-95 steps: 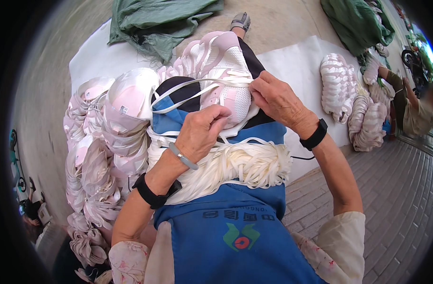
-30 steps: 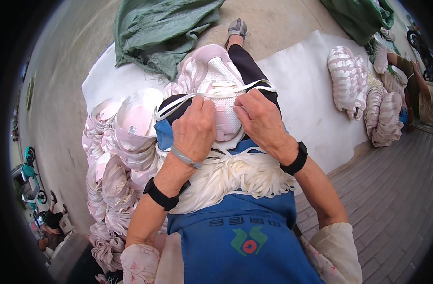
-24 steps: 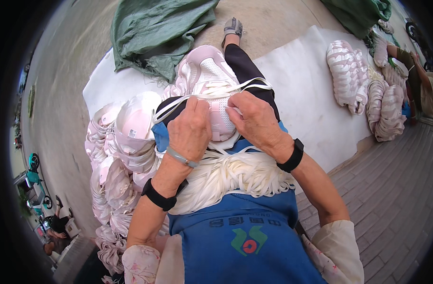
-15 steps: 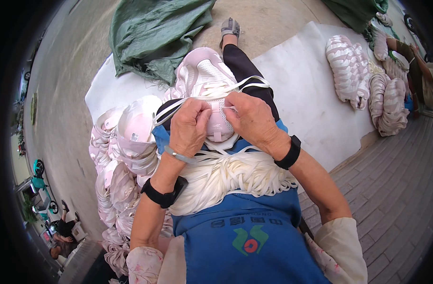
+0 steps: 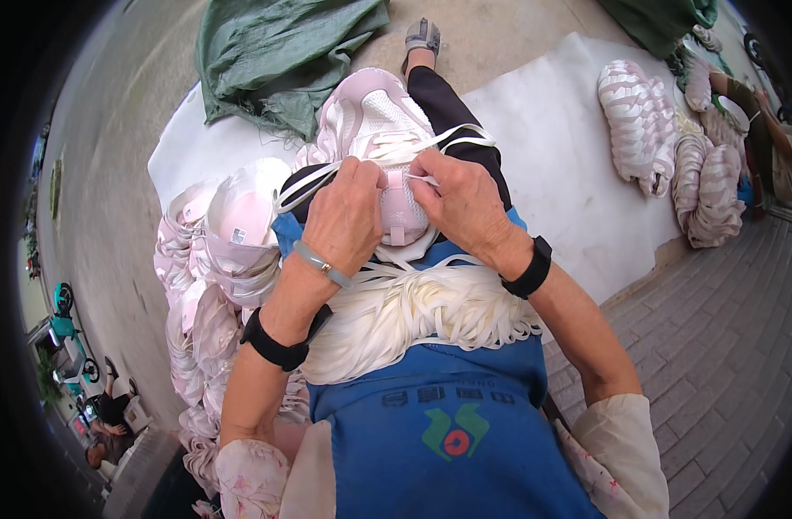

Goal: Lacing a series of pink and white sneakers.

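Between the two hands, on the person's lap, a pale pink shoe upper lies with its long axis running away from the body, toe end far. The left hand and right hand both pinch a white lace at its tongue. Just below the wrists lies a bundle of white laces; left of the left hand, a heap of pink uppers

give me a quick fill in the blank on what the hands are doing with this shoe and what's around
Both hands, left hand and right hand, work white laces through a pale ____ shoe resting on the person's knee.
A bundle of loose white ____ lies in the lap on the blue apron.
Each wrist wears a ____ band.
A crumpled ____ tarp lies on the ground beyond the shoe.

Missing words: pink; laces; black; green
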`<state>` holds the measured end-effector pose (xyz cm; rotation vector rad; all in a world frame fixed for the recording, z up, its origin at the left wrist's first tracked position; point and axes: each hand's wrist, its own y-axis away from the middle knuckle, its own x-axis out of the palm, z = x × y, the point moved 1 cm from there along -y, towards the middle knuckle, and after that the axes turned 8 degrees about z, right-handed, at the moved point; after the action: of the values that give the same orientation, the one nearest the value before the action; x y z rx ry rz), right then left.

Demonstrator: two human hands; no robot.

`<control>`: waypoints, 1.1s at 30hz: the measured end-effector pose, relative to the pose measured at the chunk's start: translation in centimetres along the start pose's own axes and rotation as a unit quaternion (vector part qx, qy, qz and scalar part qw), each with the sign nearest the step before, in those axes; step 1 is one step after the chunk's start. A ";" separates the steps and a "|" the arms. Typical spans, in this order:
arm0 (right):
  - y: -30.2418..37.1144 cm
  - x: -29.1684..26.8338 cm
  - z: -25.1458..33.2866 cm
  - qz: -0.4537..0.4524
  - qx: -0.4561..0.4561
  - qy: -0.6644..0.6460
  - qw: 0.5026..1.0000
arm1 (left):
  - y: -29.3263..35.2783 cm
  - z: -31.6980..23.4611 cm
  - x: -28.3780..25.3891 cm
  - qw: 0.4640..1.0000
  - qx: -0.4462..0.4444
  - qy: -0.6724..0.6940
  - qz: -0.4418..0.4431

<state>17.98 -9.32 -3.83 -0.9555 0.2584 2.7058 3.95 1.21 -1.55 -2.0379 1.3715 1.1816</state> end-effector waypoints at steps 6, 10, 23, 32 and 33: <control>-0.1 0.2 -0.4 -0.018 -0.036 -0.043 0.998 | -0.2 0.6 0.6 0.995 -0.014 0.099 -0.025; 0.0 0.2 -0.3 -0.020 -0.038 -0.019 0.999 | 0.1 -0.3 0.7 0.997 0.002 0.051 -0.057; 0.1 0.3 -0.2 -0.028 -0.046 -0.015 0.998 | -0.2 0.1 1.2 0.996 -0.013 0.024 -0.081; 0.4 0.5 0.1 -0.023 -0.085 0.047 0.995 | -0.2 -0.2 0.8 0.997 -0.036 0.031 -0.061; 0.4 0.5 0.2 -0.011 -0.082 0.076 0.994 | -0.2 -0.1 0.9 0.997 -0.036 0.032 -0.062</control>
<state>17.33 -9.59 -4.00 -1.2062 0.0530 2.6711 4.31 0.76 -2.25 -2.1941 1.2273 1.1380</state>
